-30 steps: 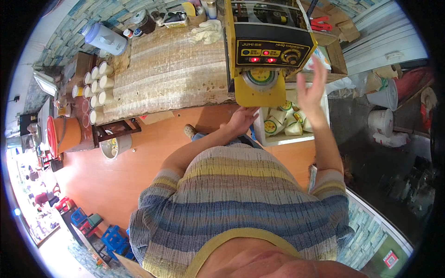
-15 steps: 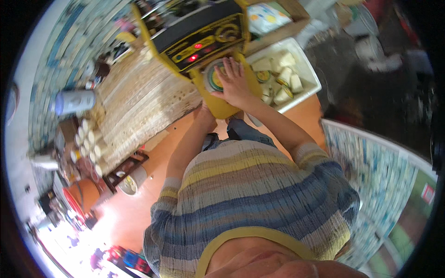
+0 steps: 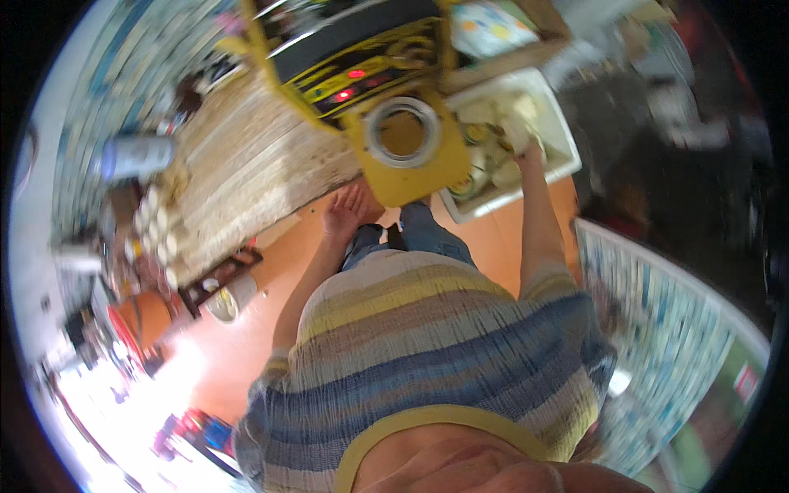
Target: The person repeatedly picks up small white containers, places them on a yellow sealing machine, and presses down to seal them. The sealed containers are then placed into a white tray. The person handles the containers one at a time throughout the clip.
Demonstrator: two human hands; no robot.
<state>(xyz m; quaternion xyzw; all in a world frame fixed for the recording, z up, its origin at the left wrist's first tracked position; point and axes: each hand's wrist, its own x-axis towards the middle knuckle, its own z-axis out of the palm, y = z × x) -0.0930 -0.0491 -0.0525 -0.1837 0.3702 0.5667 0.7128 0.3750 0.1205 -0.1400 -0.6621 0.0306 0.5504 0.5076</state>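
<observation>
A yellow cup-sealing machine (image 3: 353,70) with red lights stands in front of me. Its yellow tray (image 3: 394,191) sticks out toward me, and a silvery ring (image 3: 403,131) on it has nothing set in it. My left hand (image 3: 347,212) lies palm up with fingers spread, between the tray and the wooden table's edge. Inside the white foam box (image 3: 567,135), right of the tray, my right hand (image 3: 529,153) is at the pale cups (image 3: 518,127); blur hides its fingers. A cup with a green and yellow top (image 3: 465,186) lies in the box's near corner.
A long wooden table (image 3: 246,156) runs to the left. On it stand a pale blue container (image 3: 138,158) and stacked white cups (image 3: 156,222). A white bucket (image 3: 230,300) and an orange bin (image 3: 144,320) are beyond its near end.
My right hand has left the green-topped round cup in the ring and moved right into the foam box. That cup is gone from the ring. My left hand has come down from the tray and opened.
</observation>
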